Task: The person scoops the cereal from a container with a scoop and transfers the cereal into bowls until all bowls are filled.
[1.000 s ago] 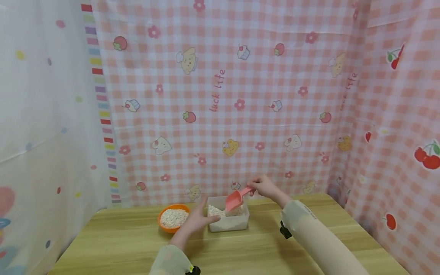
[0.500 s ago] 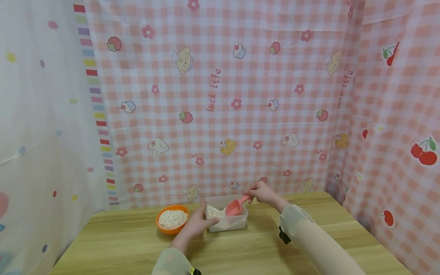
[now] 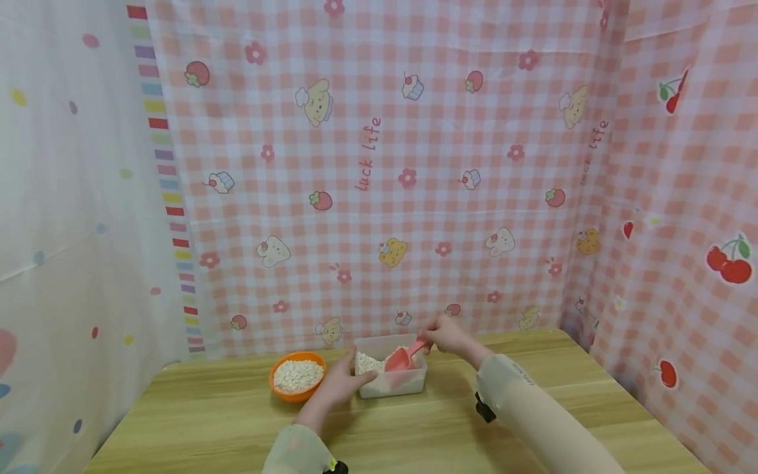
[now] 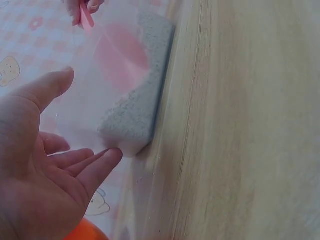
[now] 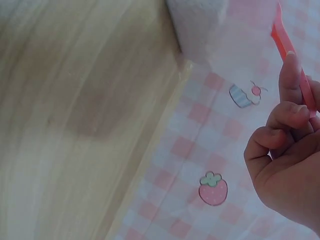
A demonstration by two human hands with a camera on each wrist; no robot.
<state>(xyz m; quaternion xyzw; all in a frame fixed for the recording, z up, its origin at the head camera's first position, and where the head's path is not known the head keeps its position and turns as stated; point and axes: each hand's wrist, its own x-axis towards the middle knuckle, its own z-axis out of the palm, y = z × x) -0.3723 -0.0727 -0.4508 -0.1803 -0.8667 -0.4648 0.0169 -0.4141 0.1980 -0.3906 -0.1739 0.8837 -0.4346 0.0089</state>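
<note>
My right hand (image 3: 453,336) pinches the handle of a pink scoop (image 3: 399,359) between thumb and fingers. The scoop tilts down into a translucent white plastic box (image 3: 391,388), its head against the pale flakes (image 3: 368,363) inside. In the left wrist view the scoop head (image 4: 121,57) shows pink through the box wall, partly sunk among the flakes. At the box's left end is my left hand (image 3: 336,387), thumb extended along the near side and fingers near the end wall (image 4: 112,137). The right wrist view has the scoop handle (image 5: 284,42) between the fingers.
Left of the box stands an orange bowl (image 3: 296,397) heaped with similar pale flakes (image 3: 298,376), close beside my left hand. Both containers sit near the back edge of the wooden table (image 3: 408,434). A pink checked curtain (image 3: 379,276) hangs directly behind.
The scoop has dropped lower into the box and shifted slightly left, my right hand moving down with it. The left hand has drawn up to the box's left end.
</note>
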